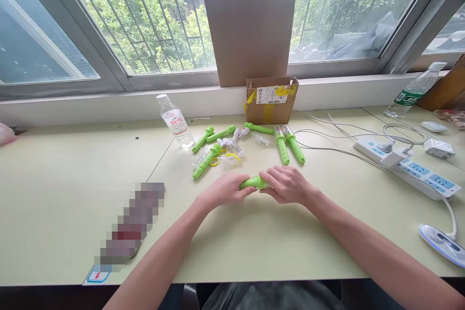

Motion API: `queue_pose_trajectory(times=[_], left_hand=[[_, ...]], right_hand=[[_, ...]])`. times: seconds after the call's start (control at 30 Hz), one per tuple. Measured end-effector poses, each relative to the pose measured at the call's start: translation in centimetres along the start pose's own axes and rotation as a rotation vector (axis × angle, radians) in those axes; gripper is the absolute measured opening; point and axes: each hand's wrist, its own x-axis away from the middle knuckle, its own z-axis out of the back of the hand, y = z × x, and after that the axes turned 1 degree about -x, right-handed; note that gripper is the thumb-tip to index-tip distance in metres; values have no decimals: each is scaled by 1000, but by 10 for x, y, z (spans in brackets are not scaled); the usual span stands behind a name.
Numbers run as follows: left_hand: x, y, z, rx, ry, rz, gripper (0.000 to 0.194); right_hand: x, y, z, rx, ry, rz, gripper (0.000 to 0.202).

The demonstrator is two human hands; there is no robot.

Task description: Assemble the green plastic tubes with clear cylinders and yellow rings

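Observation:
Both of my hands meet over the table on a green plastic tube (253,182) lying roughly sideways. Its left end is wrapped by my left hand (228,189). My right hand (285,185) closes around the other end, and its fingers hide what is there. A thin yellow band shows on the tube between the hands. Just beyond them lies a loose green tube with a threaded end (206,162), among clear plastic caps (228,159), small white parts (236,134) and yellow rings (214,161). Two green tubes with clear caps fitted (281,147) lie to the right.
Behind the parts stands an open cardboard box (269,106), with a water bottle (176,121) to its left. A power strip (407,167) with cables occupies the right side, near another bottle (412,92). A blurred flat object (134,223) lies left of my forearm.

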Motion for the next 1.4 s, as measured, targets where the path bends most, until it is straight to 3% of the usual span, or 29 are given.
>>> queue_pose_trajectory(times=[0.23, 0.33, 0.5, 0.6, 0.73, 0.83, 0.97, 1.07, 1.23, 1.4], left_hand=[[-5, 0, -14, -472, 156, -72, 32], [-9, -1, -17, -507, 194, -70, 36], [-7, -4, -11, -294, 131, 48, 29], [-5, -6, -9, -209, 47, 82, 25], [-8, -9, -13, -343, 34, 153, 15], [-11, -12, -17, -444, 49, 131, 17], [-12, -10, -20, -565, 102, 81, 24], [-13, -8, -20, -568, 138, 80, 24], [-12, -5, -18, -379, 130, 146, 10], [-11, -8, -19, -380, 77, 175, 15]], right_hand=[[-4, 1, 7, -292, -173, -268, 27], [-3, 2, 4, -307, -109, -308, 27], [-2, 3, -3, -55, 76, -105, 15], [-4, 0, -3, 25, 87, -8, 18], [-4, -4, -4, 13, 31, 0, 31], [-4, -7, -5, -75, -35, -104, 35], [-4, -7, -2, -394, -157, -327, 34], [-4, -5, -1, -475, -176, -366, 33], [-5, -2, -3, -109, 41, -157, 18], [-5, -5, -4, -1, 60, -21, 30]])
